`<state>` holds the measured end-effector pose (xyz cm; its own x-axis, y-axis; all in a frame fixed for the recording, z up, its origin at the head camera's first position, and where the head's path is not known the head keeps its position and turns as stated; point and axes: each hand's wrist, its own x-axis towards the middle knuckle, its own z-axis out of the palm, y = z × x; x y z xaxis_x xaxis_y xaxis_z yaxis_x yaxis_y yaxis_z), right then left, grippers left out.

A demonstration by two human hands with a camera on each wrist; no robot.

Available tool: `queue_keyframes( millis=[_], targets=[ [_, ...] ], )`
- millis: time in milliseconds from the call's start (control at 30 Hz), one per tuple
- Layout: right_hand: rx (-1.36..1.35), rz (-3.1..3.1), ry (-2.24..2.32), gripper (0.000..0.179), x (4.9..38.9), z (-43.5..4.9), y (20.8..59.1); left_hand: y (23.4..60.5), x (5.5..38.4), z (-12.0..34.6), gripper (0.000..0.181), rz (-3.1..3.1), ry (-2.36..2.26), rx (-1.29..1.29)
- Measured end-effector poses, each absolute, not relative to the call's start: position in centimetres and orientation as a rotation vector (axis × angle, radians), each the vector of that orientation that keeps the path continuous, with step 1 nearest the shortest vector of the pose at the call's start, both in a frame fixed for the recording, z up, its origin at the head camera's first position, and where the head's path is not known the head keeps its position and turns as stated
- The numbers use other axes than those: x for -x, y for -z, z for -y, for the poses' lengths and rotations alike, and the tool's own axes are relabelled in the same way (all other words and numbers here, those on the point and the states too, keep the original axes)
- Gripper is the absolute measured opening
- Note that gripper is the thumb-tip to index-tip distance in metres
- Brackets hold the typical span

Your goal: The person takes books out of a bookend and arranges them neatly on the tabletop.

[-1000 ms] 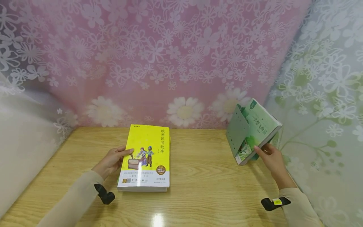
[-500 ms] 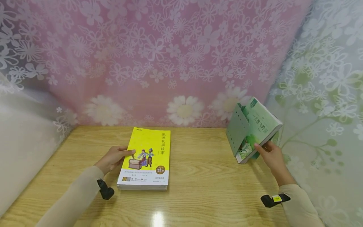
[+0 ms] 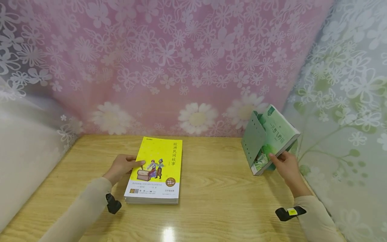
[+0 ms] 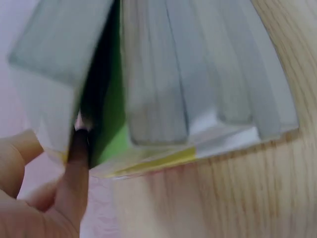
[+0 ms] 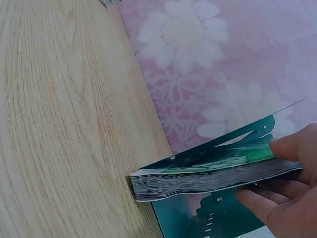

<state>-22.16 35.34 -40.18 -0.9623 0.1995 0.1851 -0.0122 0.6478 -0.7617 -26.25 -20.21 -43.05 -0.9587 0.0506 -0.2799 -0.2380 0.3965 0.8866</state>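
In the head view, my left hand (image 3: 122,167) grips the left edge of a yellow book (image 3: 163,151), thumb on its cover. This book tops a stack of books (image 4: 198,74). The left wrist view shows the yellow book tilted up from the one below, a fingertip inside the gap. At the right, my right hand (image 3: 285,169) pinches the lower right edge of a green-covered book (image 3: 276,131), its thumb on the cover and fingers beneath. That book leans at a slant inside a green metal bookend (image 3: 252,143) with small holes; panels of the bookend flank it in the right wrist view.
The wooden table (image 3: 211,188) runs between the stack and the bookend. A pink floral cloth (image 3: 187,67) hangs along the table's back edge. Pale patterned sheets stand at both sides, the right sheet (image 3: 347,151) close behind the bookend.
The yellow book's top end has shifted slightly right and lowered, and my left hand has moved a little right with it. My right hand and the green book have barely moved.
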Motion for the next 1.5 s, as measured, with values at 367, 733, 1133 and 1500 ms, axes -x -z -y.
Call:
queue_keyframes(
  millis=[367, 733, 1133, 1500],
  targets=[
    [0.160, 2.650, -1.229, 0.057, 22.1, -35.2, 40.3, 42.3, 25.2, 20.0, 0.062, -2.731, -1.265, 0.128],
    [0.155, 2.645, -1.214, 0.051, 22.1, -35.1, 40.4, 42.9, 25.1, 20.4, 0.063, -2.694, -1.297, 0.132],
    [0.177, 2.582, -1.289, 0.042, 21.7, -34.7, 40.8, 42.9, 25.0, 20.3, 0.062, -2.699, -1.318, 0.108],
    [0.142, 2.467, -1.335, 0.038, 20.9, -34.8, 40.8, 42.4, 25.5, 21.4, 0.071, -2.652, -1.331, 0.094]
  ],
)
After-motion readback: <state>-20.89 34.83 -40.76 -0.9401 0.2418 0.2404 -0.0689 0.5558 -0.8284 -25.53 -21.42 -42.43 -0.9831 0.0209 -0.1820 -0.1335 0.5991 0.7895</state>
